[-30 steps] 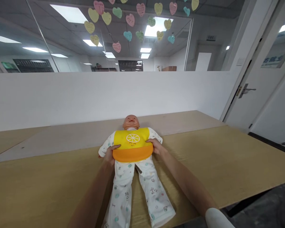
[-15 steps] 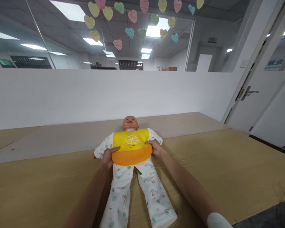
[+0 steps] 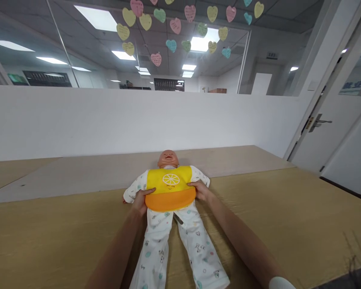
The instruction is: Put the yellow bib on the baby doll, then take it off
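A baby doll (image 3: 168, 159) lies face up on the table, its head away from me and its legs toward me. It wears white printed pajamas (image 3: 158, 241) and a yellow bib (image 3: 156, 180) with a lemon slice, a smiling face and an orange pocket (image 3: 170, 200). My left hand (image 3: 140, 200) grips the doll's side at the bib's left edge, thumb on the bib front. At the right edge, my right hand (image 3: 201, 190) does the same. The other fingers of both hands are largely hidden behind the doll's sides.
The wooden table (image 3: 267, 208) has a paler strip (image 3: 93, 172) along its far side. A white wall (image 3: 114, 124) with glass above it rises behind, with heart-shaped notes (image 3: 189, 13) stuck on the glass. A door with a metal handle (image 3: 319, 121) stands at the right.
The whole view has shifted slightly, so the scene sits a little further right and lower. Both hands keep the same hold on the doll, which looks unchanged.
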### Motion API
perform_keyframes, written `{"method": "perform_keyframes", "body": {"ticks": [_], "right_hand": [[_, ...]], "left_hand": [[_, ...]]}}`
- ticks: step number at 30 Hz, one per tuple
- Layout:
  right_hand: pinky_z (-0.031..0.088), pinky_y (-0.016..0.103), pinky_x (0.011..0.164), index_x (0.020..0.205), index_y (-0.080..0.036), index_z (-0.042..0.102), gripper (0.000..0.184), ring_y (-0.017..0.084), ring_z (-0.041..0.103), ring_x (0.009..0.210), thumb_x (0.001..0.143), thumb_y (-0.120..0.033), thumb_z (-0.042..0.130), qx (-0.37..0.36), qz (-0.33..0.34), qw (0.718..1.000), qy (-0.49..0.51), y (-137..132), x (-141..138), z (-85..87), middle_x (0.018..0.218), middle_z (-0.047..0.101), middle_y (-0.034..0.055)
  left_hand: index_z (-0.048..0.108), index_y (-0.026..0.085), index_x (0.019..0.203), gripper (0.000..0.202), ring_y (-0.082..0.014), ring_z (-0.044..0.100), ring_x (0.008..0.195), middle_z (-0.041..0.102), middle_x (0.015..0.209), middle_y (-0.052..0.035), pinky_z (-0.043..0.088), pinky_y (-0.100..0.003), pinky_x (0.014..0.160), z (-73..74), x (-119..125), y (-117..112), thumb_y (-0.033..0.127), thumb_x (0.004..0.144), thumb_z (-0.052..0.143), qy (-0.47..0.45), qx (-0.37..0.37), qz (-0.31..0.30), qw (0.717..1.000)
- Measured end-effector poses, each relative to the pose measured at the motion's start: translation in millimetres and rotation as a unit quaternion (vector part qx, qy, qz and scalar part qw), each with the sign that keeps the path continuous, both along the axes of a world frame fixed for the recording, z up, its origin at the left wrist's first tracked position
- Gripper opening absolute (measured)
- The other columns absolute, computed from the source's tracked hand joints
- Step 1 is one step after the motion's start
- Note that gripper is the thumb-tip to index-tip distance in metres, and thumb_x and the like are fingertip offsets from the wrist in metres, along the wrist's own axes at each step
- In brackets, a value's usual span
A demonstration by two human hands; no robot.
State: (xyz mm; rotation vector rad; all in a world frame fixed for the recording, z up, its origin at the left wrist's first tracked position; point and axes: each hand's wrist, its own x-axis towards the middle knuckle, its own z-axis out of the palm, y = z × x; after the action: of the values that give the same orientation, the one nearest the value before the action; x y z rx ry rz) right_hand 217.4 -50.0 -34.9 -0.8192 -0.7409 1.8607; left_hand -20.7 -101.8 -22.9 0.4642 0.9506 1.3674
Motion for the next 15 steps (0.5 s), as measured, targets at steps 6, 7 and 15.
{"method": "perform_keyframes", "body": {"ticks": [6,7,15], "right_hand": [[0.057,0.035,0.094,0.109,-0.008,0.063,0.051,0.023,0.072,0.094,0.059,-0.002,0.066,-0.004,0.019,1.0,0.001,1.7,1.5,-4.8,0.093,0.073,0.0121],[0.057,0.034,0.093,0.109,-0.008,0.063,0.051,0.023,0.073,0.093,0.059,-0.002,0.065,-0.006,0.022,1.0,-0.001,1.9,1.6,-5.3,0.094,0.073,0.0123],[0.059,0.029,0.084,0.099,-0.009,0.065,0.037,0.017,0.071,0.075,0.063,-0.005,0.064,0.016,0.037,0.999,-0.021,8.0,3.0,-16.6,0.087,0.073,0.0089]], "left_hand": [[0.064,-0.001,0.12,0.042,-0.0276,0.075,0.076,0.076,0.097,-0.0182,0.064,-0.034,0.069,-5.5,-2.2,1.1,-0.003,0.079,0.055,-0.007,-0.005,0.002,1.0],[0.065,-0.001,0.119,0.041,-0.0276,0.075,0.076,0.076,0.097,-0.0183,0.064,-0.034,0.069,-6.6,-2.6,1.6,-0.003,0.079,0.055,-0.008,-0.004,0.001,1.0],[0.063,-0.001,0.122,0.044,-0.028,0.075,0.078,0.076,0.097,-0.0185,0.064,-0.034,0.07,-10.5,-4.2,2.7,-0.002,0.079,0.055,-0.003,-0.004,-0.008,1.0]]}}
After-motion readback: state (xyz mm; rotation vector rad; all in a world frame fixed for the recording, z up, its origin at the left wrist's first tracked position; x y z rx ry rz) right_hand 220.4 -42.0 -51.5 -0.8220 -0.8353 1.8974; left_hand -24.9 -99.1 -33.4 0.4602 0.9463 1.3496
